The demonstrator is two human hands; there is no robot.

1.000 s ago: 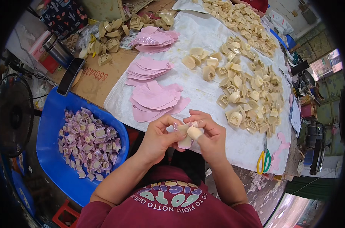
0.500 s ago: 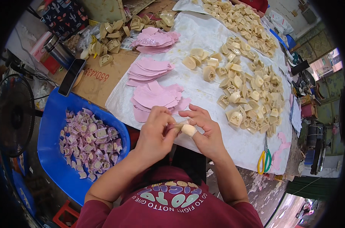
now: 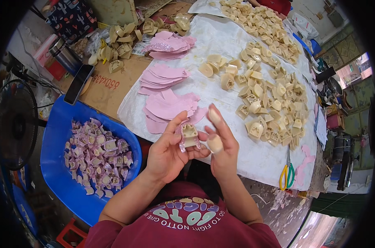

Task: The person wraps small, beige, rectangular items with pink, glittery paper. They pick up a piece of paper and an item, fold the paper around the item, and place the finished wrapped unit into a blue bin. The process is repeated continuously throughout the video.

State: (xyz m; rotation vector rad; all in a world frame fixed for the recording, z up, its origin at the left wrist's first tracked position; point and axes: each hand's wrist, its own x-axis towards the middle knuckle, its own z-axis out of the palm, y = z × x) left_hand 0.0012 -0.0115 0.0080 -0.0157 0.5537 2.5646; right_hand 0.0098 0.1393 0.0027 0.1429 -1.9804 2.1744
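My left hand [image 3: 164,159] holds a small beige plastic shoe heel [image 3: 190,131], its hollow, ribbed top facing up. Glittery pink covering [image 3: 182,145] wraps the sides of this heel, with loose ends sticking out at its lower edge. My right hand [image 3: 225,155] is just right of the heel, index finger raised and thumb apart from it; another fingertip comes up to the heel's side. Pale covers sit on that thumb and index finger. Pink cut pieces [image 3: 171,103] lie stacked on the white cloth [image 3: 220,95] just beyond my hands.
At left, a blue basin [image 3: 51,153] holds many pink-covered heels [image 3: 98,153]. Bare beige heels [image 3: 274,99] spread across the cloth at right. Scissors [image 3: 287,175] lie at the right edge near pink scraps [image 3: 305,161]. A phone [image 3: 79,84], a flask [image 3: 65,56] and a fan [image 3: 14,124] stand left.
The heel has turned so its hollow top and glittery sides show. My left hand has rolled palm up beneath it, and my right index finger has lifted away from the thumb.
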